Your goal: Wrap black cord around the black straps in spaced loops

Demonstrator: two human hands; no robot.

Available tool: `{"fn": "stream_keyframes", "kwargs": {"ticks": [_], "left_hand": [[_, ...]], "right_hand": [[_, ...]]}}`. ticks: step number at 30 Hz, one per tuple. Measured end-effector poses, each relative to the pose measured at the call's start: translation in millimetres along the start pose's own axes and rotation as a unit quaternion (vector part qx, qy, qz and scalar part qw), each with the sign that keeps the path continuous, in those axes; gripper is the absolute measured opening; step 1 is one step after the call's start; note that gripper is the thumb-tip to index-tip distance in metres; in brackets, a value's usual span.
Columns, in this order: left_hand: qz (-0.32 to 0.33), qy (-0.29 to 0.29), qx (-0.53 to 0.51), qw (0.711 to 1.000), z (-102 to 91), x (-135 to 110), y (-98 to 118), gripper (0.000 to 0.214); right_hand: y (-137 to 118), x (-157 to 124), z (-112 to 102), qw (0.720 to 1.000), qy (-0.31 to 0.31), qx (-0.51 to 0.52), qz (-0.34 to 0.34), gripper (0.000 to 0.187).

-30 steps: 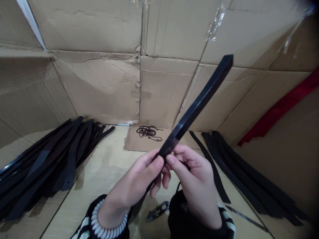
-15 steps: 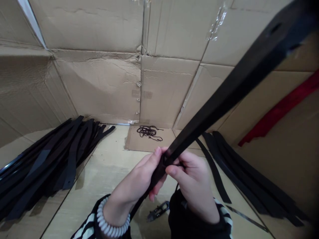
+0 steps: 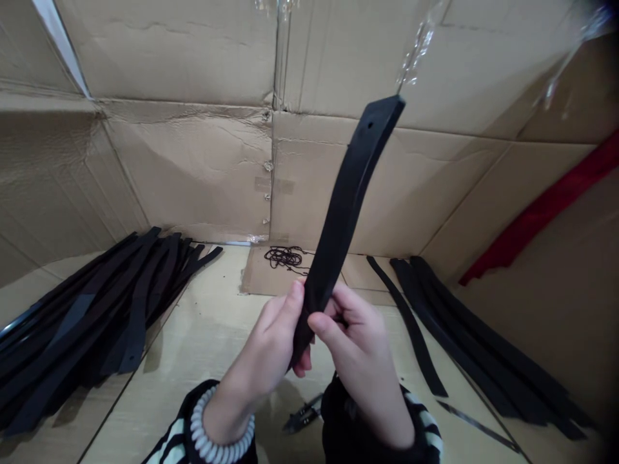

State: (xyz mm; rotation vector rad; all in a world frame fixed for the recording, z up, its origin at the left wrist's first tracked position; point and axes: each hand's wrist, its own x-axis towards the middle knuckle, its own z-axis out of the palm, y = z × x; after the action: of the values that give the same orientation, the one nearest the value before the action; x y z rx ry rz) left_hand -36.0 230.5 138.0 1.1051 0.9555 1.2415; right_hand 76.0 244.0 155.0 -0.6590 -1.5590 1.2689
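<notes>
Both my hands grip the lower end of a long black strap (image 3: 346, 193) that stands nearly upright in front of me. Its free top end, which has a small hole, leans a little to the right. My left hand (image 3: 271, 348) pinches the strap from the left with thumb and fingers. My right hand (image 3: 360, 361) closes on it from the right. A white coiled band sits on my left wrist (image 3: 220, 435).
A big pile of black straps (image 3: 91, 309) lies on the left of the wooden table. Several more black straps (image 3: 464, 335) lie on the right. Small black snips (image 3: 302, 412) rest below my hands, a tangle of dark thread (image 3: 286, 256) lies ahead, and cardboard walls (image 3: 193, 161) surround it all. A red strip (image 3: 546, 206) leans at right.
The strap's free end swung from far upper right, close to the camera, back to nearly upright in the middle. My hands stayed gripping its lower end and shifted slightly left.
</notes>
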Motion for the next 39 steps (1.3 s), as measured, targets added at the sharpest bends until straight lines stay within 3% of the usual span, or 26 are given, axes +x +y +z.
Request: {"fn": "stream_keyframes", "kwargs": {"ticks": [3,6,9,12,15,18,20,22,25,29,32,35,37,39], "left_hand": [[-0.014,-0.078,-0.026,0.996,-5.5,1.0,0.8,0.066],[0.023,-0.12,-0.01,0.993,-3.4,-0.5,2.8,0.067],[0.071,-0.04,0.057,0.995,4.1,-3.2,3.7,0.058],[0.11,0.058,0.092,0.988,9.3,-3.4,3.6,0.051],[0.088,0.057,0.049,0.993,6.7,-0.4,2.3,0.049],[-0.01,-0.026,-0.052,0.998,-1.4,4.1,-1.9,0.056],[-0.069,-0.08,-0.104,0.989,-6.0,6.7,-5.6,0.063],[-0.091,-0.116,-0.127,0.981,-7.3,7.9,-7.8,0.067],[-0.041,-0.11,-0.11,0.987,-2.2,5.9,-5.9,0.068],[0.014,-0.01,-0.012,1.0,7.9,-0.7,0.3,0.064],[0.009,0.064,0.017,0.998,9.4,-3.3,1.9,0.065],[0.0,-0.012,-0.047,0.999,4.8,-2.6,2.1,0.067],[-0.027,-0.071,-0.099,0.992,0.6,-1.1,2.0,0.068],[-0.057,-0.12,-0.126,0.983,-2.4,0.7,1.2,0.071]], "right_hand": [[0.0,0.1,-2.6,0.998,-0.039,0.043,0.016,0.017],[-0.7,1.6,-2.1,0.998,0.034,0.036,0.025,0.024],[0.6,3.2,0.8,0.99,0.136,-0.029,0.006,0.031],[5.0,3.6,3.3,0.979,0.179,-0.099,-0.023,0.03],[8.2,3.0,3.2,0.992,0.105,-0.065,-0.004,0.024],[5.5,1.8,0.7,1.0,-0.007,-0.011,0.012,0.029],[1.6,1.1,-1.0,0.999,-0.037,-0.004,0.012,0.02],[-1.2,0.8,-2.0,0.999,-0.027,0.012,0.031,0.022],[-0.9,1.5,-1.7,0.998,0.029,0.028,0.057,0.029],[2.9,2.7,0.2,0.991,0.121,-0.05,0.016,0.033],[2.1,0.8,0.3,0.987,0.136,-0.088,0.0,0.037],[-0.8,-1.7,-3.2,0.998,0.05,-0.038,0.03,0.024],[-1.6,-2.1,-7.6,0.998,-0.026,0.0,0.053,0.027],[-0.9,-1.7,-12.1,0.997,-0.059,0.013,0.057,0.028]]}}
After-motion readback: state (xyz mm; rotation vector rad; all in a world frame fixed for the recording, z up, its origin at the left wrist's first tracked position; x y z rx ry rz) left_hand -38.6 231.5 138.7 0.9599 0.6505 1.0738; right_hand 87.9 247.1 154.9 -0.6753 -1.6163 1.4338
